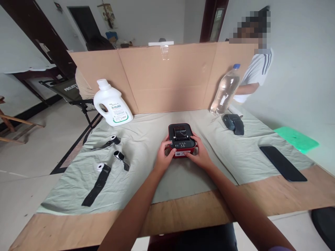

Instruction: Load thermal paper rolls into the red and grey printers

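Observation:
A small red and black printer (pixel 181 142) rests on the grey-green cloth (pixel 146 139) near the middle of the table. On its top is a dark piece, and a white label shows on the side facing me. My left hand (pixel 164 153) grips the printer's left side, its thumb at the near left corner. Holding the right side is my right hand (pixel 200 151), with fingers on the edge and the thumb near the label. Three rolls with black strips lie to the left: an upper one (pixel 114 140), a middle one (pixel 120 158) and a lower one (pixel 101 174).
A white detergent bottle (pixel 113 104) and a clear bottle with a blue cap (pixel 226 90) stand before a cardboard panel (pixel 167 80). On the right lie another black roll (pixel 233 123), a dark phone (pixel 282 163) and a green plastic item (pixel 295 138). A person (pixel 258 69) is behind the panel.

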Available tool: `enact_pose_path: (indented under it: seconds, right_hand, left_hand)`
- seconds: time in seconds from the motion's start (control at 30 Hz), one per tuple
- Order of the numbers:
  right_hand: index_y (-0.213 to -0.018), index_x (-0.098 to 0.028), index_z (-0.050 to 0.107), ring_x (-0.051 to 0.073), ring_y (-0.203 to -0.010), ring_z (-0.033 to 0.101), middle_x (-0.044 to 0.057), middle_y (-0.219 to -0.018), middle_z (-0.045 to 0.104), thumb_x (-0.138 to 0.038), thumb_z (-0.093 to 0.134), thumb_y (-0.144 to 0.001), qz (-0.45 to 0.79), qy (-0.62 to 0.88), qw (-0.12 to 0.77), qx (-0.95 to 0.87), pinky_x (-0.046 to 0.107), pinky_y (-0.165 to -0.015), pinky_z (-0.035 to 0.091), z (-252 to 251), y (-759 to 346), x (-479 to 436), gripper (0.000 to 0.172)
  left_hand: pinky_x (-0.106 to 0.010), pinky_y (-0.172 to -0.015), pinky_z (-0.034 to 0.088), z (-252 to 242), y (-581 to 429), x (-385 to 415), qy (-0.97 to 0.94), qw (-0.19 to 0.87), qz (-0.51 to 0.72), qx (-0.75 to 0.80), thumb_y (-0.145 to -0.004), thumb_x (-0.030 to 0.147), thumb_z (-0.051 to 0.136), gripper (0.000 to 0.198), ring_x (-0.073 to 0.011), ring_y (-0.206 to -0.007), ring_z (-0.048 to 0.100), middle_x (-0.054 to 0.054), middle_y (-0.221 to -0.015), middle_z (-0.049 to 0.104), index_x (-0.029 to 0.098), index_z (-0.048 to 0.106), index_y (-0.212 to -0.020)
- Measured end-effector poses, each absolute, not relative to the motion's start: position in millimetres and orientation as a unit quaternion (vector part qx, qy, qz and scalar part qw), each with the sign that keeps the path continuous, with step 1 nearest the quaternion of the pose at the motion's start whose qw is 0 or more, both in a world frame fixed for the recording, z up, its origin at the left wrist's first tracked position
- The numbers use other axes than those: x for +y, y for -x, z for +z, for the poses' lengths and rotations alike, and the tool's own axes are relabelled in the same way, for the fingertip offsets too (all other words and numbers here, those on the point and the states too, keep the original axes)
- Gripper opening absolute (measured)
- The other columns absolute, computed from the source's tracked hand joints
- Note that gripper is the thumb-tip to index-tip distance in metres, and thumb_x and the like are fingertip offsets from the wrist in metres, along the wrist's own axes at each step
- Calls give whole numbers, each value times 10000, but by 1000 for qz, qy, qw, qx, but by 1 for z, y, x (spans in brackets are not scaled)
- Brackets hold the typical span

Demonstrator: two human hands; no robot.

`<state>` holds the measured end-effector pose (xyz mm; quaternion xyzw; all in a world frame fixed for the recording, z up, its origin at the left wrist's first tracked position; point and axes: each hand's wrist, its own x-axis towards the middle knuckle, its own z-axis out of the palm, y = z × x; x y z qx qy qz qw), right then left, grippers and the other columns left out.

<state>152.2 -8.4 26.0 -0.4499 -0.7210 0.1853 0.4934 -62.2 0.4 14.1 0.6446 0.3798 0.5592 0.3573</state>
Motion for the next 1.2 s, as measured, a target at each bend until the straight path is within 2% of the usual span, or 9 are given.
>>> enact_pose_path:
  seconds: [0.13, 0.37, 0.53, 0.7, 0.8, 0.87, 0.97, 1.07, 1.2]
  right_hand:
    - [-1429, -244, 409, 314, -1468, 336, 149, -1589, 336, -400, 770, -794, 185, 448, 494, -722, 514, -1116, 427, 26, -152, -8, 747]
    - [-1442, -235, 389, 309, -1471, 336, 150, -1600, 323, -395, 759, -805, 148, 446, 485, -737, 526, -1191, 322, 26, -153, -8, 754]
    - [-1412, -229, 411, 324, -1437, 385, 158, -1562, 386, -408, 779, -787, 118, 443, 462, -760, 531, -1154, 362, 34, -157, -7, 747]
    - [-1414, -220, 413, 334, -1430, 388, 161, -1557, 391, -433, 776, -783, 110, 444, 439, -773, 540, -1157, 349, 38, -159, -5, 759]
    - [-1430, -224, 407, 339, -1429, 383, 155, -1570, 372, -484, 752, -802, 117, 451, 432, -773, 546, -1145, 362, 42, -159, -8, 762]
    - [-1446, -232, 403, 326, -1430, 379, 141, -1583, 359, -508, 679, -865, 124, 455, 425, -773, 540, -1139, 369, 49, -160, -9, 700]
    - [-1466, -249, 419, 287, -1446, 357, 103, -1596, 354, -526, 496, -977, 142, 456, 416, -774, 519, -1168, 338, 62, -161, -3, 568]
    - [-1480, -257, 444, 255, -1457, 352, 81, -1584, 386, -576, 385, -1006, 180, 466, 437, -748, 492, -1207, 289, 77, -161, 16, 575]
    - [-1497, -260, 435, 260, -1392, 459, 85, -1523, 477, -656, 393, -969, 276, 487, 494, -666, 474, -1118, 422, 92, -153, 42, 661]
  left_hand:
    - [-443, -1078, 451, 15, 62, 0, -641, 364, 563, 374, -930, 384, 618, 286, -271, -1416, 425, -113, -1559, 402, 229, 557, -1163]
    - [-438, -1080, 448, 7, 63, 7, -634, 420, 548, 347, -933, 449, 604, 339, -269, -1398, 440, -129, -1611, 290, 237, 497, -1174]
    - [-456, -1094, 436, 4, 63, 13, -630, 426, 547, 348, -910, 505, 621, 359, -278, -1404, 433, -131, -1575, 348, 239, 485, -1109]
    - [-468, -1096, 437, 6, 65, 15, -648, 387, 561, 341, -971, 520, 516, 314, -268, -1390, 452, -145, -1544, 384, 222, 514, -1070]
    - [-471, -1146, 386, 10, 68, 11, -674, 338, 568, 329, -1002, 496, 458, 327, -264, -1432, 401, -139, -1555, 373, 215, 562, -1135]
    - [-478, -1186, 330, 13, 70, 7, -698, 304, 558, 330, -1005, 486, 456, 354, -266, -1459, 361, -134, -1570, 367, 216, 564, -1207]
    - [-490, -1208, 285, 15, 72, 2, -723, 261, 540, 342, -999, 469, 478, 409, -274, -1473, 337, -136, -1586, 358, 212, 529, -1314]
    - [-499, -1208, 279, 15, 72, 1, -735, 242, 534, 339, -993, 453, 493, 466, -278, -1466, 344, -142, -1580, 370, 207, 480, -1388]
    - [-507, -1208, 277, 14, 72, 3, -739, 253, 529, 332, -987, 451, 498, 522, -284, -1459, 344, -141, -1539, 426, 202, 430, -1442]
